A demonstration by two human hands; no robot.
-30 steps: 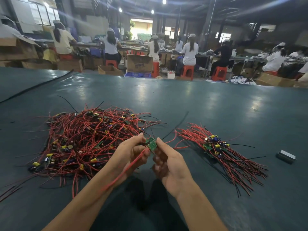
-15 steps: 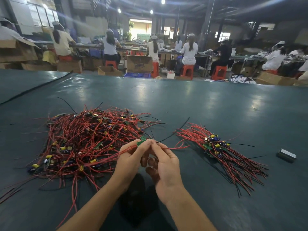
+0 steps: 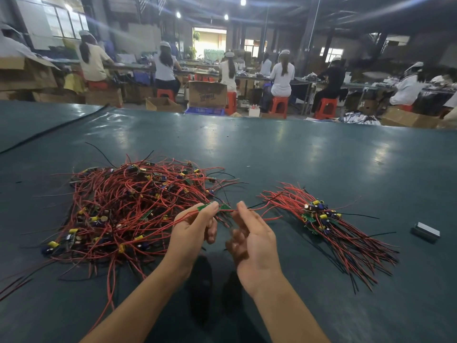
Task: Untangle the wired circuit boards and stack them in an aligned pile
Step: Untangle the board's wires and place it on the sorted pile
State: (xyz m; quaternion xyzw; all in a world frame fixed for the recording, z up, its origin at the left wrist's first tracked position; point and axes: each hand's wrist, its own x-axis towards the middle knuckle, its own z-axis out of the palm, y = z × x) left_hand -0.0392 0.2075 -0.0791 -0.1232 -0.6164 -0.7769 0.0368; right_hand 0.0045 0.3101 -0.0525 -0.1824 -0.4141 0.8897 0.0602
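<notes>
I judge task early: small aligned pile [image 3: 319, 216] right of centre, big tangled heap [image 3: 123, 206] left, mostly unsorted. Left hand [image 3: 193, 229] pinches circuit board [image 3: 204, 207]; right hand [image 3: 254, 238] beside it, grip I cannot tell.

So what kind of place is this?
Most likely an electronics assembly factory: a heap of red-wired circuit boards on a long green table, capped workers on red stools behind, cardboard boxes beside them.

Bare left hand [image 3: 194, 230], bare right hand [image 3: 253, 240], bare slender forearms [image 3: 148, 300]
</notes>
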